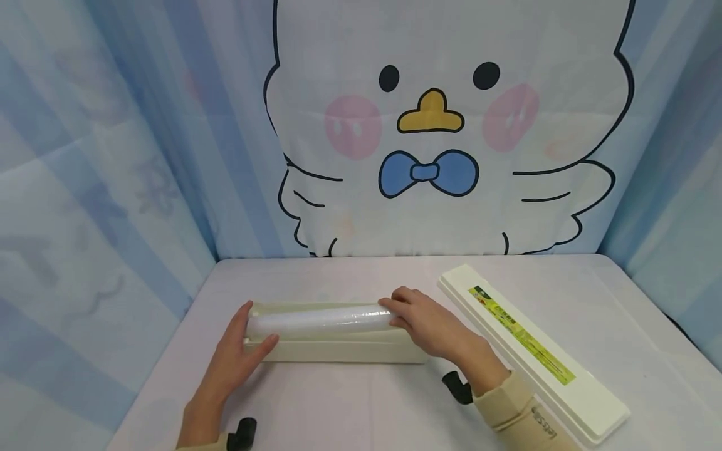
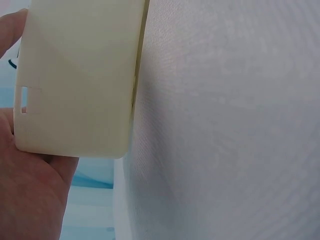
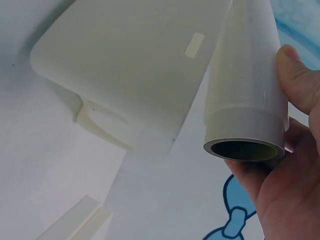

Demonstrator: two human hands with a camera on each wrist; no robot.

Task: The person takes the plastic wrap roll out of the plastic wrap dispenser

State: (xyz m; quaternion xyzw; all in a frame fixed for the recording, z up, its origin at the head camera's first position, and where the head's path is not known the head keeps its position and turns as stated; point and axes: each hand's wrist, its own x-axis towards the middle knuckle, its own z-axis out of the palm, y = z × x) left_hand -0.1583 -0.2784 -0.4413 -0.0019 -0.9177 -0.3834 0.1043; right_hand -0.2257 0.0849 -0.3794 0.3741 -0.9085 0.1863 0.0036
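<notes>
Head view told us the work stood partway, as we judged it. Nearest us, a sleeve [image 1: 507, 401] with lettering reached over the desk [image 1: 338, 413] toward the pieces. Our left hand [image 1: 234, 360] gripped the left end of the pale box [image 1: 344, 352], thumb on its near side and fingers at the far side. Our right hand [image 1: 437, 322] pinched the right end of the clear-wrapped roll [image 1: 327, 319] between thumb and fingers. That roll lay along the open top of the box, its left end low inside, near our left fingers; its right end, in our right hand, was raised clear of the box, with the hollow core showing in the right wrist view. So the box was already open, but the roll was neither fully seated nor fully out, and we could not tell which way it was headed. What we took for the cover [image 1: 592, 407], bearing a yellow-green label [image 1: 521, 335], lay slantwise to the right, apart from the box, so closing up was not yet done. Farthest off, behind the desk, hung a curtain [image 1: 440, 37] printed with a cartoon figure in a blue bow [image 1: 425, 172].
</notes>
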